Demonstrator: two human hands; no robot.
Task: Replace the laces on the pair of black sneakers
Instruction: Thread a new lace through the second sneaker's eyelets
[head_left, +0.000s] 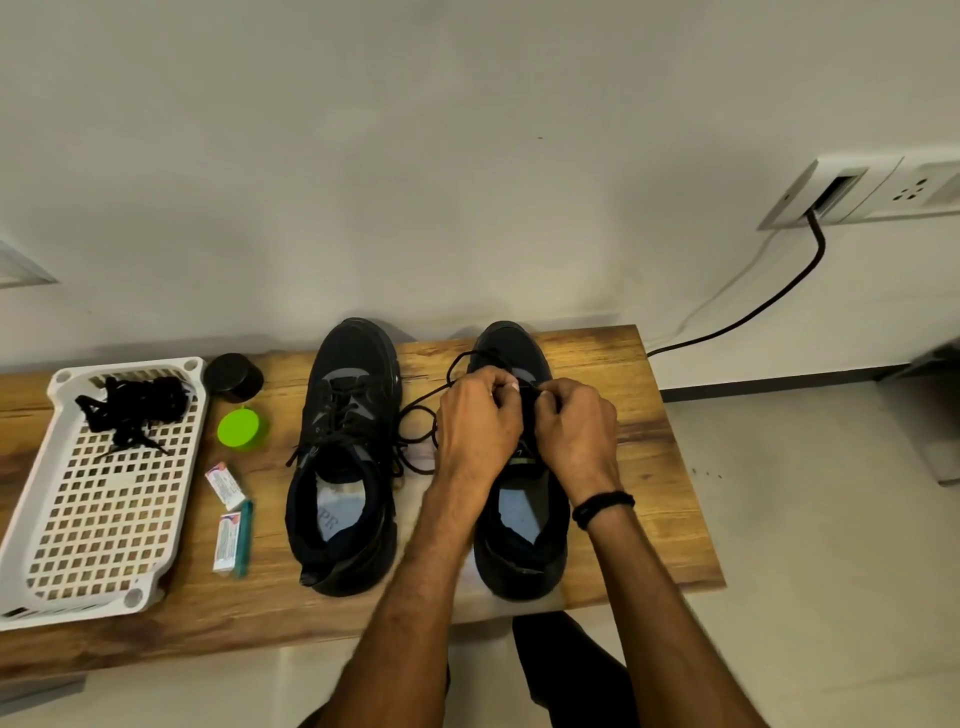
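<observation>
pinching the lace above the eyelets of the right sneaker, left grip and right grip both clamped together on it, knuckles almost touching, likely so as to steer the stiff tip into a hole. exact eyelet hidden under the fingers. kept low and close over the tongue, probably for control of so thin a cord. trailing left from the left grip in slack loops on the surface between the shoes, loose enough to pull through without snagging. toe pointed away, heel toward the body, handy for lacing. standing just beside it, the left sneaker, laced already by the look of it. farther left, a green cap, a black jar, and a white basket holding a lace tangle, seemingly set aside.
</observation>
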